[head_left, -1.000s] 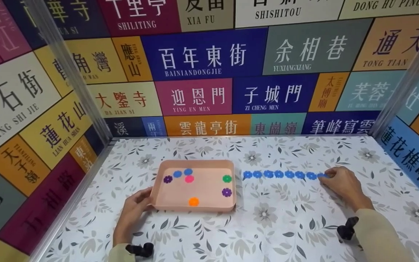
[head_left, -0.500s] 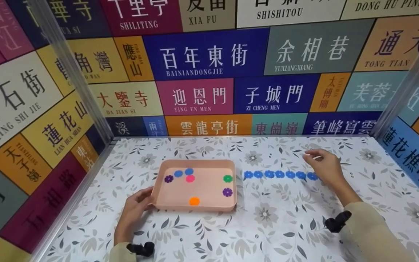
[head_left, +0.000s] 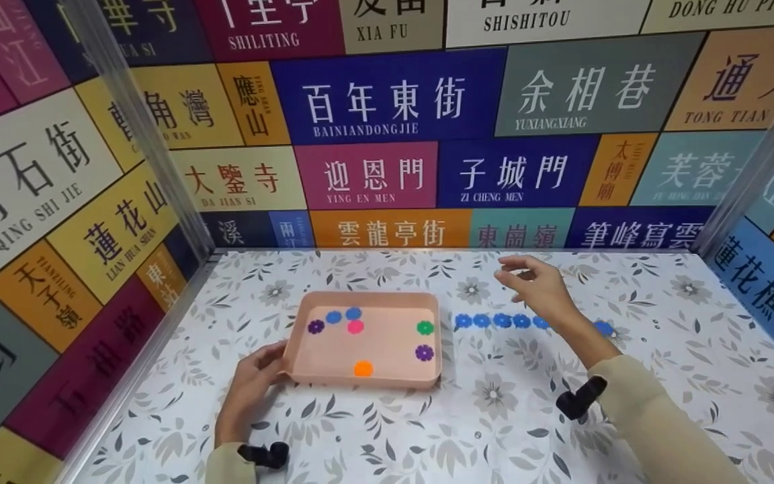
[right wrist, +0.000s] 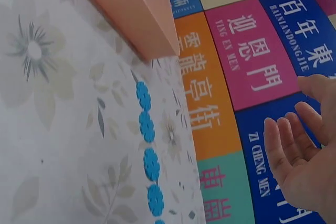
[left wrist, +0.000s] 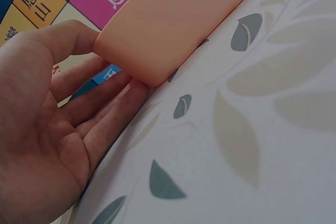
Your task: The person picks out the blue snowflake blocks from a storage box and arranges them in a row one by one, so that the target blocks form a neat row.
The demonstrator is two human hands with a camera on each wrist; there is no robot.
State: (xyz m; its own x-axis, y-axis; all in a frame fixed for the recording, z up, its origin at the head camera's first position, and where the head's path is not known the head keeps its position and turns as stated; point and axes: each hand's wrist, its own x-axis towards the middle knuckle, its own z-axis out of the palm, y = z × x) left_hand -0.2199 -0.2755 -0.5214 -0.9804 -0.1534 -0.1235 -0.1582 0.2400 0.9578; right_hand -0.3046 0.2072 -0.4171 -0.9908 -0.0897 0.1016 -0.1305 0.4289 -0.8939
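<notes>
In the head view, my left hand (head_left: pixel 252 378) holds the front left corner of a shallow pink tray (head_left: pixel 367 382). The left wrist view has the thumb at the rim of the tray (left wrist: pixel 152 24) and the other fingers against its side. My right hand (head_left: pixel 536 286) hovers above the table, behind a row of blue flower-shaped discs (head_left: pixel 502 320). Its fingers are loosely bent and hold nothing in the right wrist view. In the head view, the hand and wrist hide part of the row; one blue disc (head_left: pixel 603 328) shows right of the wrist.
Inside the tray lie two blue discs (head_left: pixel 353 313), a pink disc (head_left: pixel 355 327), a green disc (head_left: pixel 425 328), an orange disc (head_left: pixel 363 368) and two purple discs (head_left: pixel 424 353). A floral cloth (head_left: pixel 494 430) covers the table. Panels with printed signs (head_left: pixel 387 94) stand behind.
My right hand has left the blue disc at the right end of the row, risen and moved left toward the tray. My left hand has stayed at the tray corner.
</notes>
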